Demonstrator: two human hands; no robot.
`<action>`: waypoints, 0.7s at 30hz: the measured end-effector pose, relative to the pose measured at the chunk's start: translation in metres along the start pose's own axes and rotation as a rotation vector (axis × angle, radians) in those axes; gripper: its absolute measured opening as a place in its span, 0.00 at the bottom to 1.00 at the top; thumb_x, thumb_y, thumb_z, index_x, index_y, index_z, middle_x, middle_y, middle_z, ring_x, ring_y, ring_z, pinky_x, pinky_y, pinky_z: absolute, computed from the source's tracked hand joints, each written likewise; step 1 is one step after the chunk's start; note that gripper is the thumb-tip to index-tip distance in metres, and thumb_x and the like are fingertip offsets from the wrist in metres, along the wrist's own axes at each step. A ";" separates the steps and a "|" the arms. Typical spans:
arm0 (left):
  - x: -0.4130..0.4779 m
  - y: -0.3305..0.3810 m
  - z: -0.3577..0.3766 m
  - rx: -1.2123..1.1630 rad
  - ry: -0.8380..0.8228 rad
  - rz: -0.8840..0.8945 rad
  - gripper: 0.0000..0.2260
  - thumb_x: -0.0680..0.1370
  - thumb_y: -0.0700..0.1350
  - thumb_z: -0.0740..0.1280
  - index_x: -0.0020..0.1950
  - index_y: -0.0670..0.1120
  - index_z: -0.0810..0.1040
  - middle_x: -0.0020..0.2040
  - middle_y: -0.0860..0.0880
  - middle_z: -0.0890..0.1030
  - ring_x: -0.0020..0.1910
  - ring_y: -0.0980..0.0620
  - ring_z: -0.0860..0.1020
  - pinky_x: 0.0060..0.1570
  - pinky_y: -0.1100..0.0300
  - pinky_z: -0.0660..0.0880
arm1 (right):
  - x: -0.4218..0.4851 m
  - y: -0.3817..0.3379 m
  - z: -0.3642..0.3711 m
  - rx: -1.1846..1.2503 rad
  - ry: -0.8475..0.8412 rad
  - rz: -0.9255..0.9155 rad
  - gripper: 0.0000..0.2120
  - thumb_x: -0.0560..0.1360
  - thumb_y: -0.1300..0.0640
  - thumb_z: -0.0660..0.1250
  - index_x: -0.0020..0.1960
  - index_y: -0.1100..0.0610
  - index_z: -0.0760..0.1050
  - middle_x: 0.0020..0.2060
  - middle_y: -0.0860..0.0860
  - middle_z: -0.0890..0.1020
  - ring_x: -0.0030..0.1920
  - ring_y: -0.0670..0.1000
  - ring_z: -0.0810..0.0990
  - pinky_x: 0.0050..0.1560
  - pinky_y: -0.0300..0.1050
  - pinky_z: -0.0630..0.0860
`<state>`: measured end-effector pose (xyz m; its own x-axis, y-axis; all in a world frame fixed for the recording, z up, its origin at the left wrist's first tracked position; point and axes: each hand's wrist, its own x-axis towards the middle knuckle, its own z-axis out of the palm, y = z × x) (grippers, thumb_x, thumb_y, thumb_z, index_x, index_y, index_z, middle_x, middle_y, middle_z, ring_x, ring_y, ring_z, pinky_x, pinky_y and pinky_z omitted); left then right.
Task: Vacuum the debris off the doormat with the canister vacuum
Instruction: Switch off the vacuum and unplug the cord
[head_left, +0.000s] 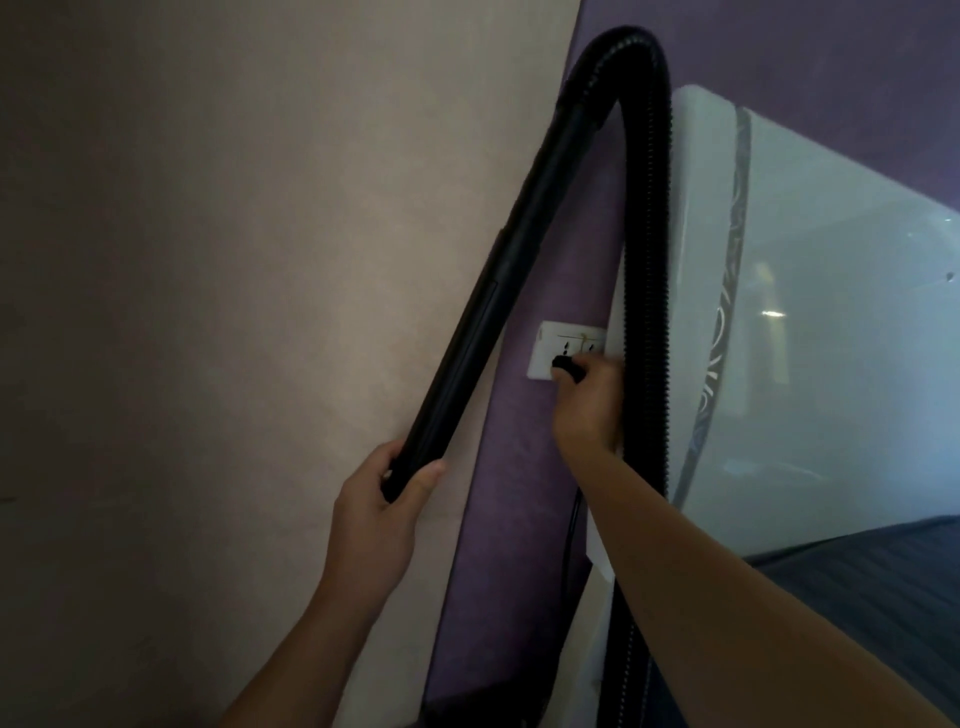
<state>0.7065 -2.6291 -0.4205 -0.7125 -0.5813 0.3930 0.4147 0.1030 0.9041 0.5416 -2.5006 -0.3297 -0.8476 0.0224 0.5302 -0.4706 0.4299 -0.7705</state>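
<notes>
Tube (498, 291) in the left hand (384, 499), plug (565, 367) in the right hand (587, 405).
The left hand wraps the low end of the black vacuum tube, which slants from lower centre to upper centre, where the ribbed hose (647, 312) loops down past the right wrist. Beyond, the right hand pinches the plug, which touches the wall socket (545, 348) straight ahead. No doormat in view.
</notes>
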 end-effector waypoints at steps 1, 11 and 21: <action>-0.002 -0.003 -0.002 0.002 0.008 -0.010 0.12 0.78 0.45 0.70 0.62 0.48 0.81 0.52 0.53 0.86 0.51 0.56 0.84 0.55 0.52 0.81 | 0.001 0.001 0.001 0.024 -0.010 0.018 0.11 0.83 0.64 0.63 0.62 0.68 0.77 0.59 0.63 0.80 0.61 0.63 0.78 0.50 0.34 0.65; -0.035 -0.035 -0.002 0.005 0.053 -0.057 0.08 0.79 0.42 0.70 0.54 0.54 0.82 0.48 0.57 0.86 0.48 0.57 0.84 0.45 0.69 0.78 | -0.020 0.001 -0.006 0.104 0.098 0.043 0.13 0.82 0.65 0.66 0.65 0.67 0.77 0.62 0.58 0.80 0.62 0.53 0.79 0.47 0.22 0.69; -0.052 -0.042 0.002 0.120 0.009 -0.027 0.08 0.80 0.44 0.69 0.59 0.47 0.80 0.48 0.53 0.84 0.50 0.56 0.82 0.51 0.65 0.79 | -0.085 0.042 -0.029 0.326 -0.088 0.011 0.12 0.74 0.57 0.79 0.46 0.41 0.82 0.42 0.44 0.87 0.47 0.49 0.87 0.52 0.58 0.85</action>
<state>0.7249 -2.6013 -0.4789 -0.7172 -0.5922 0.3673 0.3241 0.1832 0.9281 0.6010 -2.4586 -0.3974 -0.8643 -0.0583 0.4997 -0.5030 0.1182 -0.8562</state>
